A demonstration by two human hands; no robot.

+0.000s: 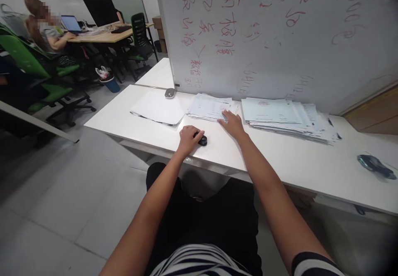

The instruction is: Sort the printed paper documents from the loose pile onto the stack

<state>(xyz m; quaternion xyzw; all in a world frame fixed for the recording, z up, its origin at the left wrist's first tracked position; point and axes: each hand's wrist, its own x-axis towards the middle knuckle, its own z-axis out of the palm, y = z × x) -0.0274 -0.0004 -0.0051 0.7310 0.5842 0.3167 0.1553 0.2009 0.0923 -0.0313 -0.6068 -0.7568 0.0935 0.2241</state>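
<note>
My left hand [188, 139] is closed around a small black rounded object [203, 140] near the desk's front edge. Most of that object is hidden under the fingers, so I cannot tell its kind. Fingers apart, my right hand [232, 123] rests its fingertips on the near right part of a middle stack of printed papers [207, 107]. To the right of it lies a larger, fanned-out pile of papers [270, 112]. Left of the middle stack are white sheets [158, 108] with a dark-marked near edge.
A grey computer mouse [169, 93] sits at the back of the white desk [224, 156], below a whiteboard [273, 60] with red writing. Far right lie a dark glossy object [376, 166] and a cardboard box [376, 114]. A person [54, 35] sits at another desk.
</note>
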